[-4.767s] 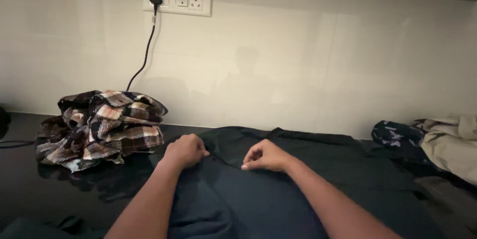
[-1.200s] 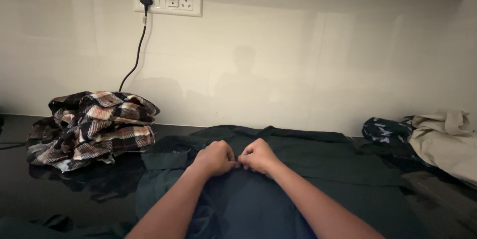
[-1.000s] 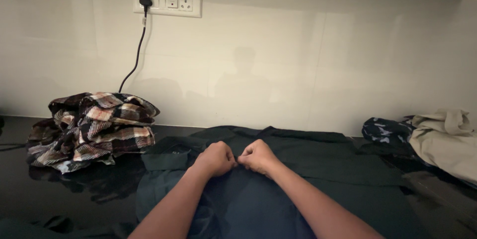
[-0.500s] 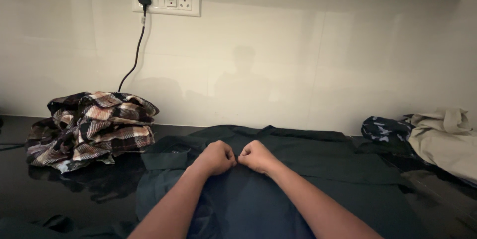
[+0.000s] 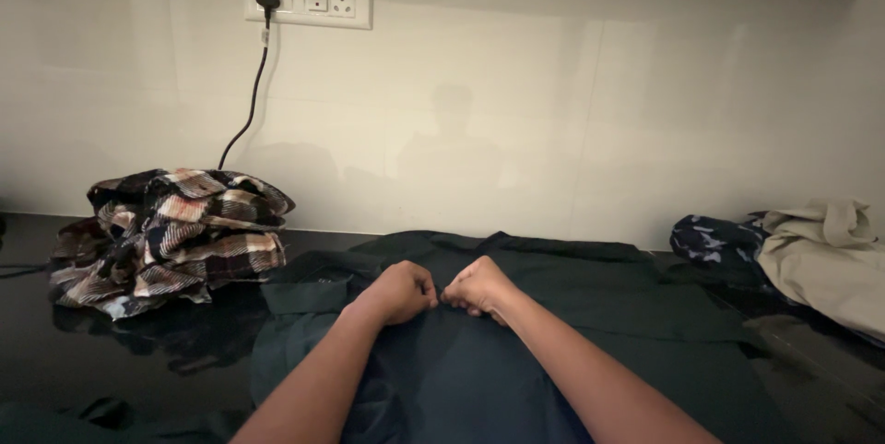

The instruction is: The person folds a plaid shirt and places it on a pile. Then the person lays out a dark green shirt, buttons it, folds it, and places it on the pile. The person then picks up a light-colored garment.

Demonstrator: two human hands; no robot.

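Observation:
A dark green shirt (image 5: 590,315) lies spread flat on a glossy black counter (image 5: 111,352), collar toward the wall. My left hand (image 5: 401,292) and my right hand (image 5: 479,287) sit close together on the shirt's chest, just below the collar. Both are curled into loose fists, with fingertips pinching the fabric at the middle front. What lies between the fingertips is too small to make out.
A crumpled brown, black and white plaid garment (image 5: 171,232) is heaped at the left. At the right lie a dark blue patterned cloth (image 5: 714,239) and a beige garment (image 5: 825,255). A black plug and cord (image 5: 253,84) hang from the wall socket panel (image 5: 309,1).
My hands, apart at the collar nearly five seconds ago, have come together at the middle of the shirt front. Over the last second they hardly move.

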